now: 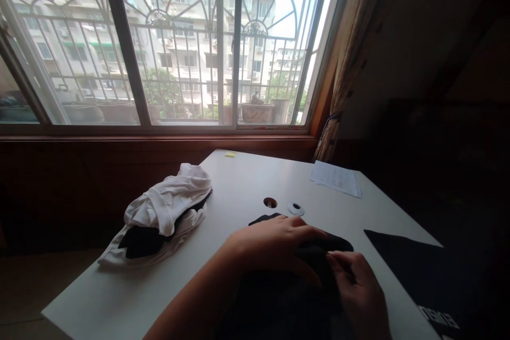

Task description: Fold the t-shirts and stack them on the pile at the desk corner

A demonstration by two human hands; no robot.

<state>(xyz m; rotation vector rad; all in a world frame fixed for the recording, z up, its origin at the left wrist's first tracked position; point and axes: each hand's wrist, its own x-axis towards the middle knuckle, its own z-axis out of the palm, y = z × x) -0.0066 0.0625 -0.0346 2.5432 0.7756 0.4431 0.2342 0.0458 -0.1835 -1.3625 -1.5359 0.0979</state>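
Black cloth (290, 303), probably a garment, is bunched on the near part of the white table (239, 180). My left hand (274, 244) reaches across it from the lower left, with cloth between its fingers on top and its thumb below. Beside it, my right hand (360, 287) pinches the cloth's right edge between thumb and forefinger. Dark shade hides the lower folds and some of my fingertips.
White and black clothes (167, 202) lie heaped at the table's left. A cable hole (270, 203) and its round cover (296, 209) are beyond my hands. Papers (337, 179) lie far right. Dark cloth with white lettering (438, 316) hangs over the right edge. A barred window (179, 48) stands behind.
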